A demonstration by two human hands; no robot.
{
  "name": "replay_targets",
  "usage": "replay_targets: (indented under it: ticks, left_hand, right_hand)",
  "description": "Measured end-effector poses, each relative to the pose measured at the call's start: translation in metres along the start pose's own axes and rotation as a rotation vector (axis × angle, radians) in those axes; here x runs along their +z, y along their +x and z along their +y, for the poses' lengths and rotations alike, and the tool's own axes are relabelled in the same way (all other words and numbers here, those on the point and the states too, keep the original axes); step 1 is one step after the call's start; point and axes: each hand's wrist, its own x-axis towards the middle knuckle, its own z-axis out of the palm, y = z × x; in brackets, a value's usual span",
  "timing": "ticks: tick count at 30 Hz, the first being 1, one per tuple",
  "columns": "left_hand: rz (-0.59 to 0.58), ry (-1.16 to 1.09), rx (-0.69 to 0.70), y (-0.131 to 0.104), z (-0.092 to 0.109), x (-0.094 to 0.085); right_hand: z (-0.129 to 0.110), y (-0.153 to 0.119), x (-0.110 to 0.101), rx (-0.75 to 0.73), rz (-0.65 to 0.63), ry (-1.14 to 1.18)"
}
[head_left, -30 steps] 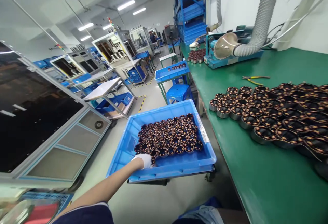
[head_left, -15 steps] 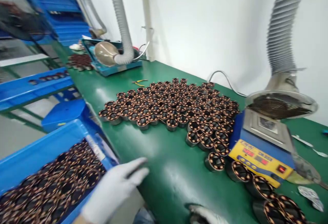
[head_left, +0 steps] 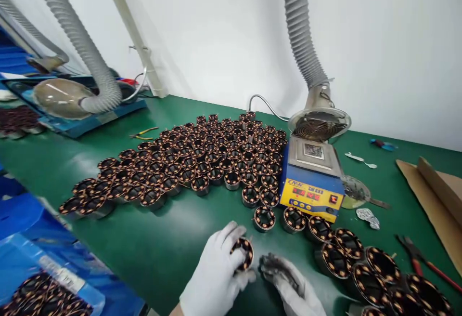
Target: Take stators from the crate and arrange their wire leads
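Note:
My left hand [head_left: 218, 270], in a white glove, is closed round a ring-shaped motor stator [head_left: 247, 253] with copper windings, just above the green bench. To its right is my right hand [head_left: 292, 284], in a white glove with blackened fingertips. It is cupped, with a gap between thumb and fingers and nothing visible in it, apart from the stator. Beyond the hands a large group of similar stators [head_left: 202, 164] stands packed on the bench. More stators [head_left: 335, 260] stand in a row at the right front. A single stator [head_left: 264, 218] stands just ahead of my hands.
A blue and yellow solder pot [head_left: 310, 186] stands under an extraction hood [head_left: 319, 123]. Red-handled pliers [head_left: 415, 253], a cardboard piece [head_left: 433, 200] and a ladle-like dish [head_left: 355, 193] lie right. Yellow-handled pliers [head_left: 143, 134] lie behind. A blue bin [head_left: 83, 296] of stators stands lower left.
My view has swung to the right. My left hand has moved from beside the blue bin to over the bench and now holds a stator. My right hand has come further into view.

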Motion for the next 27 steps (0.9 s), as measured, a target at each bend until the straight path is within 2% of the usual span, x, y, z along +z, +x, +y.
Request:
replay_targets:
  ticks: [1, 3, 5, 6, 7, 9, 11, 13, 16, 18, 20, 22, 23, 26, 27]
  left_hand:
    - [-0.051, -0.11, 0.017, -0.007, 0.004, 0.003]
    - [-0.125, -0.337, 0.03, -0.014, 0.01, 0.01]
    - [-0.14, -0.49, -0.01, -0.013, 0.014, 0.018]
    - [-0.125, -0.521, -0.035, -0.013, 0.015, 0.022]
    - [-0.107, -0.526, -0.043, -0.012, 0.016, 0.026]
    - [-0.055, -0.504, -0.008, -0.012, 0.017, 0.031]
    - [-0.004, -0.472, 0.072, -0.013, 0.02, 0.032]
    - [0.025, -0.509, 0.086, -0.011, 0.024, 0.03]
    - [0.001, -0.742, -0.062, 0.001, 0.031, 0.022]
    - [-0.015, -0.919, -0.264, 0.01, 0.032, 0.018]
    - [0.055, -1.075, -0.443, 0.016, 0.029, 0.014]
    - [0.159, -1.163, -0.54, 0.019, 0.026, 0.009]
    - [0.159, -1.167, -0.571, 0.019, 0.026, 0.007]
    - [-0.044, -1.091, -0.592, 0.017, 0.035, 0.008]
    - [-0.053, -1.079, -0.585, 0.017, 0.04, 0.012]
  right_hand:
    - [-0.005, -0.001, 0.004, -0.01, -0.025, 0.03]
    - [-0.012, -0.003, 0.008, 0.043, -0.186, 0.028]
    - [-0.013, -0.007, 0.01, 0.176, -0.374, 0.089]
    - [-0.011, -0.008, 0.01, 0.234, -0.425, 0.166]
    - [-0.008, -0.01, 0.011, 0.268, -0.425, 0.264]
    - [-0.001, -0.012, 0.011, 0.261, -0.32, 0.441]
    - [0.003, -0.013, 0.013, 0.239, -0.226, 0.501]
    - [0.002, -0.013, 0.016, 0.246, -0.241, 0.511]
    - [-0.001, -0.011, 0.019, 0.248, -0.351, 0.538]
    - [-0.003, -0.01, 0.019, 0.25, -0.396, 0.533]
    - [-0.002, -0.01, 0.017, 0.265, -0.41, 0.516]
    - [0.0, -0.011, 0.014, 0.283, -0.4, 0.521]
    - [0.001, -0.011, 0.013, 0.289, -0.386, 0.528]
    - [0.006, -0.01, 0.014, 0.277, -0.337, 0.537]
    - [0.007, -0.01, 0.015, 0.267, -0.325, 0.539]
